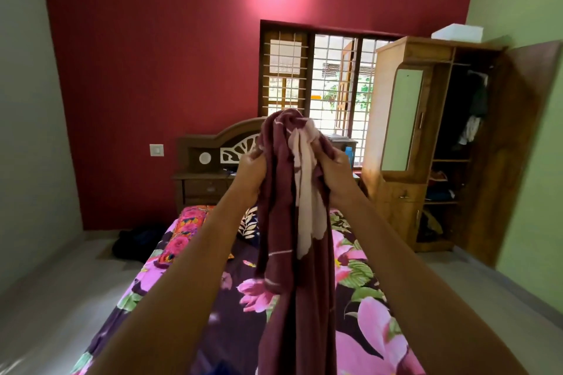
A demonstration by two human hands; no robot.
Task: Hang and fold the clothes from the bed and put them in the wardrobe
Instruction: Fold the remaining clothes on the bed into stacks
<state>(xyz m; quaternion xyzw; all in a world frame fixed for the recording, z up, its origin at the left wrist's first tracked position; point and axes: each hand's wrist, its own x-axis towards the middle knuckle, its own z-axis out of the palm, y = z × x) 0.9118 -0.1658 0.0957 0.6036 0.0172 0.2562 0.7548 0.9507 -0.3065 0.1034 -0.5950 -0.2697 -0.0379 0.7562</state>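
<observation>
Maroon garment (292, 268) with a pale pink patch hangs in a long bunched column above the foot end of the bed (374, 329); its lower end is cut off by the bottom of the view, so its kind and full length cannot be told. Both arms reach forward and up. The left hand (252, 169) grips the cloth's left side with curled fingers and the right hand (332, 172) clutches its right side, with fabric heaped up between and above the two fists. Under the cloth the floral sheet lies flat, with open floor along both long edges of the bed. A bright pillow (185, 231) sits near the left corner of the head end, with a dark bag (134, 243) on the floor beside that corner. Past the headboard (213, 152), the wardrobe (405, 143) stands at the right with its door swung open, the clothes inside dim and hard to make out
</observation>
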